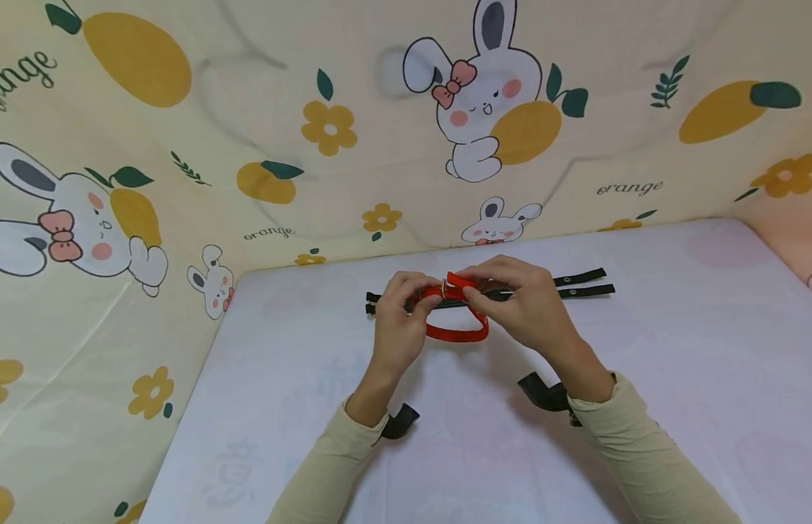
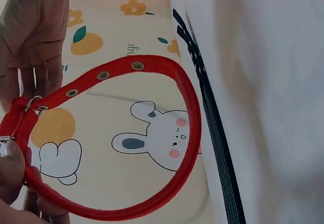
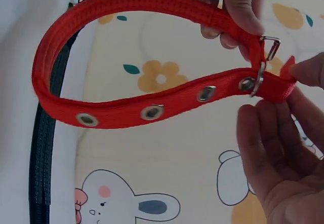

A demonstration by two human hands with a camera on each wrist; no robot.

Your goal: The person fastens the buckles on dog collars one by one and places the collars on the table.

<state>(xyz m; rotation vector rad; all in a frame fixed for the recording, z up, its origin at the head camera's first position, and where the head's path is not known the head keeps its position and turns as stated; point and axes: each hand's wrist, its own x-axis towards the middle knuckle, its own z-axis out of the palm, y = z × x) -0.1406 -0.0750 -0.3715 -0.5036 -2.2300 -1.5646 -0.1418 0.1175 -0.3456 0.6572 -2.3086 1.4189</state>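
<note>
A red pet collar [image 1: 457,335] with metal eyelets is bent into a loop between both hands. My left hand [image 1: 401,306] pinches its buckle end, thumb beside the metal buckle [image 3: 272,46] in the right wrist view. My right hand [image 1: 524,302] holds the other end, its tip folded back between thumb and fingers. That end runs through a metal ring [image 3: 258,79], with one eyelet right at the ring. In the left wrist view, the collar's loop [image 2: 195,127] hangs open toward the right, and more eyelets show along its upper side.
Two black straps [image 1: 586,291] lie side by side behind the hands, toward the back of the white-covered table [image 1: 281,407]. Behind the table hangs a cream cloth [image 1: 353,182] printed with rabbits and oranges. Black bands [image 1: 543,393] show at both wrists.
</note>
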